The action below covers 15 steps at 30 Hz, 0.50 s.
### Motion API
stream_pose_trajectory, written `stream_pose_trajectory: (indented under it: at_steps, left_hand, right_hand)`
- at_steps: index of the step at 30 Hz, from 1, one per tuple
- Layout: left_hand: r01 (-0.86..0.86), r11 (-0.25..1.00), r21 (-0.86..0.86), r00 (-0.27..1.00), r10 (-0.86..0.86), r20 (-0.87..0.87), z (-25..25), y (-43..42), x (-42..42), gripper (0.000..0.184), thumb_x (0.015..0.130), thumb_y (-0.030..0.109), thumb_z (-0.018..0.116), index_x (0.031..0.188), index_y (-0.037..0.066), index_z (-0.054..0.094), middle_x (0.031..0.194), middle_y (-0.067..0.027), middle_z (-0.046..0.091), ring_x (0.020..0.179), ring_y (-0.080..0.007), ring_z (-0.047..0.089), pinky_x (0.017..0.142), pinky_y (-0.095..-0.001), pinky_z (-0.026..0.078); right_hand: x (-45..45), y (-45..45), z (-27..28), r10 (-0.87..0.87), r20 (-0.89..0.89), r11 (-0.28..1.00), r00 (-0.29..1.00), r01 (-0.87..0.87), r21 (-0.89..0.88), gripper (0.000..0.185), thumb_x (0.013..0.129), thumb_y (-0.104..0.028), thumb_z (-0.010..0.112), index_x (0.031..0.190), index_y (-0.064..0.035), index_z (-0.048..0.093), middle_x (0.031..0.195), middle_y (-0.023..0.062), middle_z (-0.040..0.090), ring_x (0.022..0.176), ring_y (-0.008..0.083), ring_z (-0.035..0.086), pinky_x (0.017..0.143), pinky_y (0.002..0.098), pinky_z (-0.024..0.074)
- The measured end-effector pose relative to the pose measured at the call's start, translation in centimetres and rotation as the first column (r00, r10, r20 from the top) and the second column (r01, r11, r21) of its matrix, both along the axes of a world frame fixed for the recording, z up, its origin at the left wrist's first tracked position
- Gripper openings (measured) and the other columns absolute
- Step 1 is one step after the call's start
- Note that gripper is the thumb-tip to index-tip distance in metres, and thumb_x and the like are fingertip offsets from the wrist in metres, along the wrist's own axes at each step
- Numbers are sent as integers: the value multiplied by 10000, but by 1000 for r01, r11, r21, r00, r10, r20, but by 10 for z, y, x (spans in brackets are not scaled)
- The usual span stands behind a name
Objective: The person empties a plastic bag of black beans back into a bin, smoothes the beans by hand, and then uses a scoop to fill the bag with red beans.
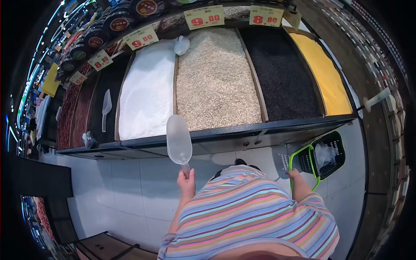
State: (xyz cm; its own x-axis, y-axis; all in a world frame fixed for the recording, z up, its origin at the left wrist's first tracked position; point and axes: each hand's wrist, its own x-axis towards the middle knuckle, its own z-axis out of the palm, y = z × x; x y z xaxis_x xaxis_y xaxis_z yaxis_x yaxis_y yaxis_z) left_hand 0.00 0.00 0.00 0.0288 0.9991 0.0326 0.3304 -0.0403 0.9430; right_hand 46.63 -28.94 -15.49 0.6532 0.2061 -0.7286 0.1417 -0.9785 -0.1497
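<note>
My left hand is closed round the short handle of a translucent plastic scoop. The scoop points away from me, its bowl overlapping the front edge of the bins in my view; no grain shows in it. On the other side, my right hand grips the bright green handle of a black shopping basket. Inside the basket lies a clear plastic bag. Beyond the scoop are a bin of white powdery or fine-grained food and a bin of pale beige grain.
Further bins hold black grain and yellow grain. Another scoop lies in a dark bin at left. A knotted white bag sits on a divider. Price cards stand along the back. A dark-edged counter front borders the tiled floor.
</note>
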Motion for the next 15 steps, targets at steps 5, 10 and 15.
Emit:
stream_pose_trajectory:
  at_steps: [5, 10, 15]
  left_hand:
    - [94, 995, -23, 992, -92, 84, 25, 16, 26, 192, 814, 142, 691, 798, 4, 559, 687, -38, 576, 629, -88, 478, 575, -254, 414]
    - [109, 994, -28, 985, -104, 141, 30, 22, 68, 177, 812, 140, 691, 807, 5, 577, 690, -40, 592, 633, -86, 518, 587, -250, 432]
    - [169, 985, -28, 976, -163, 146, 42, 27, 86, 150, 822, 120, 679, 838, 3, 586, 716, -40, 612, 654, -84, 554, 605, -241, 451]
  right_hand:
    - [-5, 9, -45, -5, -132, 1000, 991, 5, 1, 596, 668, -348, 768, 1108, 18, 602, 1088, 201, 624, 952, 333, 630, 782, 437, 530]
    - [26, 43, -40, 21, -249, 1000, 968, -26, -15, 544, 732, -357, 717, 1134, -15, 589, 1134, 175, 600, 948, 320, 626, 730, 471, 549]
    - [26, 62, -17, -79, -393, 995, 916, 95, 21, 564, 778, -379, 674, 1226, -64, 537, 1233, 137, 549, 1050, 319, 577, 768, 466, 534]
